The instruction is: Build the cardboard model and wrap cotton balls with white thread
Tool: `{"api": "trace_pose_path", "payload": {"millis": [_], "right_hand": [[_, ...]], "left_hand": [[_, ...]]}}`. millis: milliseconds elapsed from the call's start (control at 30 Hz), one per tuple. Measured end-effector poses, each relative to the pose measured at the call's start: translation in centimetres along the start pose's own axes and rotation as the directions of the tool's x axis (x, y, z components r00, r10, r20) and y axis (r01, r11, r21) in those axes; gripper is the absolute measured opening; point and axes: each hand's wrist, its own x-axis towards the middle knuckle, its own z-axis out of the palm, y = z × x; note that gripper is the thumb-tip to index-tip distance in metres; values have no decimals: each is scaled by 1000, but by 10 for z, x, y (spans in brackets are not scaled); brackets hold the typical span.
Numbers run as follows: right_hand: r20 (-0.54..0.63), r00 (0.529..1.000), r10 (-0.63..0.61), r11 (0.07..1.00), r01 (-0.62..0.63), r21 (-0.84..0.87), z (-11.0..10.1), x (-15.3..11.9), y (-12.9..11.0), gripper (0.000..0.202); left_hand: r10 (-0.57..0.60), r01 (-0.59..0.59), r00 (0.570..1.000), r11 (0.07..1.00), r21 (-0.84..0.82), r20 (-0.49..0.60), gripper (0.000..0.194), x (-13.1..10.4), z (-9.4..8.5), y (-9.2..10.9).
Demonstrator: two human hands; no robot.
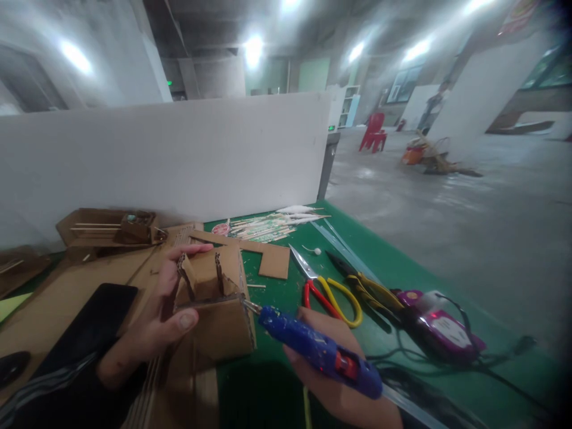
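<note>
A small cardboard box (226,328) with upright flaps stands near the middle of the green table. My left hand (163,316) is wrapped round its left side, thumb in front and fingers behind. In my right hand (330,363) is a blue glue gun (308,342) with a red switch, a clear glue stick coming out of its rear. The metal nozzle touches or nearly touches the box's upper right corner. Scissors (329,292) with red and yellow handles lie just beyond my right hand, beside yellow-and-black pliers (364,286).
A flat cardboard piece (273,261) and many thin sticks (263,227) lie behind the box. A dark phone (89,328) rests on cardboard at left, near another cardboard build (111,229). A purple power strip (447,330) with cables sits right. A white panel (179,158) borders the back.
</note>
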Motion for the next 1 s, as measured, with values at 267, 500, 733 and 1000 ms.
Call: {"api": "trace_pose_path", "payload": {"millis": [267, 500, 733, 1000], "right_hand": [[-12, 1000, 3, 999, -3, -32, -1, 1, -3, 19], [-6, 1000, 15, 999, -15, -37, -3, 3, -6, 19], [1, 1000, 18, 998, -18, -56, -5, 3, -10, 20], [-1, 999, 38, 996, -38, -84, -3, 0, -8, 18]], "left_hand": [[-3, 5, 998, 1000, -25, 59, 68, 2, 4, 9], [-27, 27, 997, 1000, 3, 68, 66, 4, 3, 12], [-6, 5, 999, 1000, 13, 45, 64, 3, 4, 11], [-43, 43, 997, 999, 13, 63, 64, 6, 5, 18]]}}
